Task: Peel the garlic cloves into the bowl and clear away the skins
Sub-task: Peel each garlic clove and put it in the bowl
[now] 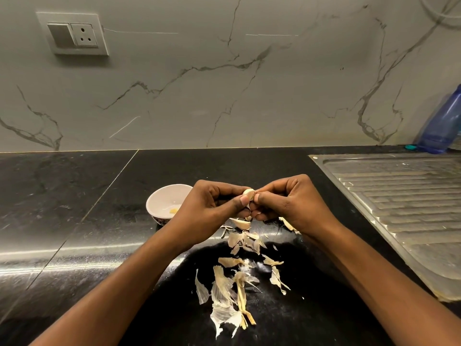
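A pale garlic clove is pinched between both hands above the black counter. My left hand grips it from the left with thumb and fingers; my right hand pinches it from the right. A small white bowl stands just left of my left hand, with one yellowish peeled piece inside. Another clove lies on the counter right under the hands. Several dry garlic skins are scattered on the counter between my forearms.
A steel sink drainboard fills the right side of the counter. A blue plastic bottle stands at the back right by the marble wall. A switch and socket plate sits on the wall at upper left.
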Available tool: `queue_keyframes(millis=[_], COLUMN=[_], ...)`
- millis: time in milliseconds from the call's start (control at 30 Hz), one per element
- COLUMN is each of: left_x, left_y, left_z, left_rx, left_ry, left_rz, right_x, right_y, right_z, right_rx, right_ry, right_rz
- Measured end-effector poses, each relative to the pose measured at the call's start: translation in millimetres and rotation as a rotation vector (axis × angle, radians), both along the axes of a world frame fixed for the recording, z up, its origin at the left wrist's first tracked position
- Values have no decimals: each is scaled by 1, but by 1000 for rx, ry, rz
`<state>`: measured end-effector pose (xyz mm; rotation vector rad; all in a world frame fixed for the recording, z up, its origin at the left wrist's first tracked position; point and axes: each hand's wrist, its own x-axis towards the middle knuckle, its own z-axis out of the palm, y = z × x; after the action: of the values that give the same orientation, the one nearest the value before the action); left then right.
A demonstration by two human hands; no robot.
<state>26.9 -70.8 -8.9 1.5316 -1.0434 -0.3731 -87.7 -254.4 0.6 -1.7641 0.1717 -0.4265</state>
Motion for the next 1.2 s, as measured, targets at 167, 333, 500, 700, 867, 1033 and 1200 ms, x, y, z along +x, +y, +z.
queue_keyframes(millis=[167, 333, 500, 700, 867, 1033, 1200], left_x=[1, 4, 3, 5, 7, 5, 4], left_y=[0, 1, -1, -2, -1, 2, 4], left_z=[1, 0, 0, -1, 0, 5, 8], left_rx=[-14, -47, -81, -38, -25, -46, -31], left_ry=[34, 85, 201, 326, 434, 243, 218], left_rz=[4, -8, -39, -64, -111, 0, -1], right_x=[-2, -1, -1, 0, 0, -1, 0], right_y=[-3, -4, -7, -7, -6, -7, -5], right_z=[5, 4, 2, 0, 0, 1, -1], right_rx=[43, 1, -31, -64, -93, -138, -187], right_ry=[24, -8, -54, -63, -62, -49, -29], right_rz=[69, 82, 40, 8, 20, 22, 63])
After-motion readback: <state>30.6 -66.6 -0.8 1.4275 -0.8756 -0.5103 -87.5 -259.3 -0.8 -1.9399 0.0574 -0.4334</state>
